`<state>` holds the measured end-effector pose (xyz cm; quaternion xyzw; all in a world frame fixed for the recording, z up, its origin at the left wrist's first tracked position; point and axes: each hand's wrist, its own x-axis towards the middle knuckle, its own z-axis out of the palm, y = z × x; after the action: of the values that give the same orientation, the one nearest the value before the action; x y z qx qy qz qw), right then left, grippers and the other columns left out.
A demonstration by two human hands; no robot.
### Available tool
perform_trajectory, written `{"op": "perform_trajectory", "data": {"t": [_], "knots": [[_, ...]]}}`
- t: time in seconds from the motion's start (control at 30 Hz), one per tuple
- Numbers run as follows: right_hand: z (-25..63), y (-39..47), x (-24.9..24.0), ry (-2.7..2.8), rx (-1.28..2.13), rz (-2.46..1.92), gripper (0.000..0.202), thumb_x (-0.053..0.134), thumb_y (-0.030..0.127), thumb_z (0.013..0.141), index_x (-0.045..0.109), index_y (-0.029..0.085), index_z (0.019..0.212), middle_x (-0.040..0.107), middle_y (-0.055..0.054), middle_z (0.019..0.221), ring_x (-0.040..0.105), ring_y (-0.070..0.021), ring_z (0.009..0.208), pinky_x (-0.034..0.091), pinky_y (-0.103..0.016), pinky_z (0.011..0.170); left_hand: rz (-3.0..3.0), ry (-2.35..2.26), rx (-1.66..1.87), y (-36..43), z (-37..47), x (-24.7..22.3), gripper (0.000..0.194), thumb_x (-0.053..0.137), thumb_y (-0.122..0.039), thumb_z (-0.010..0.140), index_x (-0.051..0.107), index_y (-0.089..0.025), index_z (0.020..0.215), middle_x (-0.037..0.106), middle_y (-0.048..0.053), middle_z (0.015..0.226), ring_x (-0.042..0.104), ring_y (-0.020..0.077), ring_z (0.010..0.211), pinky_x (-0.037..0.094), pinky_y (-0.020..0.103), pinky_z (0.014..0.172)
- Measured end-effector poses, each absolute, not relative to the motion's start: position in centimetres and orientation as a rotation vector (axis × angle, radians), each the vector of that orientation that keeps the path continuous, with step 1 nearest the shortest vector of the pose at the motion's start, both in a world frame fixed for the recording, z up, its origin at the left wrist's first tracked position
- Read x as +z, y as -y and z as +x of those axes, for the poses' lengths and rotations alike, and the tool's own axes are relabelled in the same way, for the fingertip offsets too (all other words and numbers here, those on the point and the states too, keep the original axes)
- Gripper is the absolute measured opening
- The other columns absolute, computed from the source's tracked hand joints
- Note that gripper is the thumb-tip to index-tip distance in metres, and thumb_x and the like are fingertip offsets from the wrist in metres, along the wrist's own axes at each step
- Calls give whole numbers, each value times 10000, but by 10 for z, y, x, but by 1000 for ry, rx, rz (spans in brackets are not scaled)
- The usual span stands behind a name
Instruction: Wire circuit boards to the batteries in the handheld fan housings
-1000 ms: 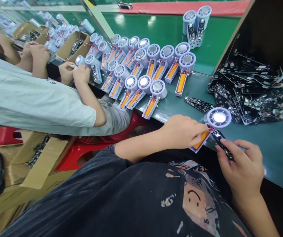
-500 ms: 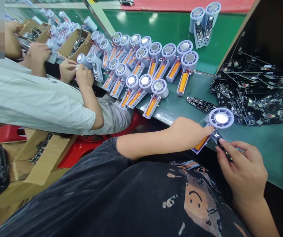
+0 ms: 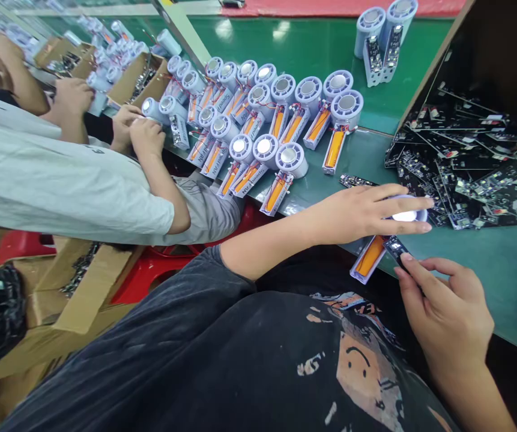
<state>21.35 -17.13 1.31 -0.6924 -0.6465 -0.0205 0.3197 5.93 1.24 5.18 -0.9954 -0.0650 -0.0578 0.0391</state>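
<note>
At the near edge of the green worktop [image 3: 510,291], our left hand [image 3: 370,213] lies over the round head of one pale fan unit [image 3: 406,216], fingers apart; whether they press on it we cannot tell. Our right hand [image 3: 445,297] is clamped on one black circuit board [image 3: 396,247], pinched between thumb and fingers, its far end right by the handle. That handle faces up, showing one orange cell [image 3: 370,259].

We judge the step in hand to be lining up board and unit; the next move seems to call for a steady head and a board kept clear of any wires.

Just beyond our left hand we see at least one loose board [image 3: 356,180], partly hidden. To the right spreads a heap of boards [image 3: 469,186], too tangled to count.

Farther out to the left we count about nineteen units in a close-packed group [image 3: 308,90], three in its nearest row, two beside a co-worker's hands [image 3: 148,137]. Two more units [image 3: 393,45] stand together on the far green surface, each with a board in its handle. Past the co-worker we make out two cardboard boxes [image 3: 125,78] of parts.
</note>
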Motion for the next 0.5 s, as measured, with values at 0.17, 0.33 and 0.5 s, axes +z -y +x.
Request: {"op": "perform_trajectory", "data": {"t": [0.17,0.33,0.5], "knots": [[216,179,26,1766,-113,-1904,270,630,256,942,697,287,1201,675,-68,987,532,-126,635,371,-286,518,-3082,456,-236,-8,58,55,420,647,-384,919,584,-274,1320,589,130,1269,559,294,1099,482,405,866],[222,177,35,1908,-120,-1883,240,551,282,987,698,233,1170,676,-87,1005,555,-127,666,366,-267,494,-3183,512,-351,-1,52,48,407,680,-463,884,636,-234,1218,577,126,1145,544,276,1046,481,384,845],[224,169,39,1982,-49,-1851,296,468,334,1015,721,218,1117,665,-91,999,548,-116,624,341,-271,453,-3241,523,-390,0,52,42,387,676,-401,890,627,-207,1221,554,128,1138,543,248,1019,482,364,855]]}}
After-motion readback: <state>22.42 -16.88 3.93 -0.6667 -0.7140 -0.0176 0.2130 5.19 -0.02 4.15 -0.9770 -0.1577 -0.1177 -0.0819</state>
